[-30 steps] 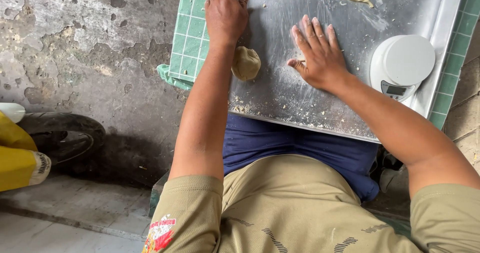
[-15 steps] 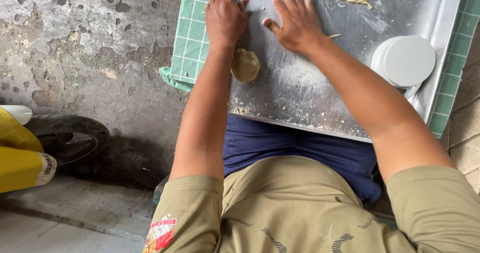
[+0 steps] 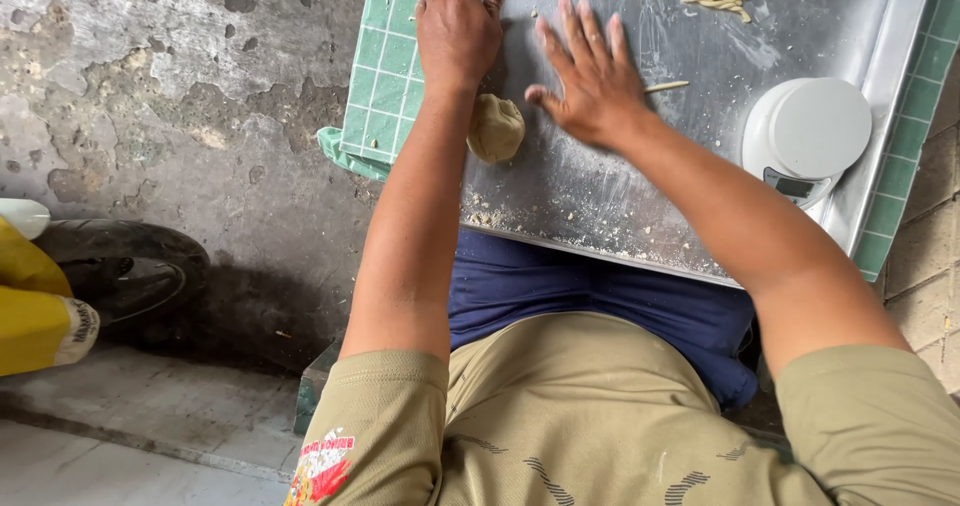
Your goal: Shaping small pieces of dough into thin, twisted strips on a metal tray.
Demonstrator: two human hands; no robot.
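On the floured metal tray [image 3: 800, 26] — a tan, rounded dough lump [image 3: 496, 128] between both flat hands, fingers spread.

Dough ball [image 3: 496, 128] on the tray [image 3: 600, 206], between both forearms; scale [image 3: 808, 136] at its right edge.

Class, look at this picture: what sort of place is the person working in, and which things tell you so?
Probably an informal outdoor food-making spot: a floured metal tray with a dough ball, a small kitchen scale, and rough stained concrete ground.

Bare forearms and hands — short khaki sleeves, the left sleeve [image 3: 372, 428] bearing a red-and-yellow printed patch; dark streak marks cross the shirt — navy trousers below.
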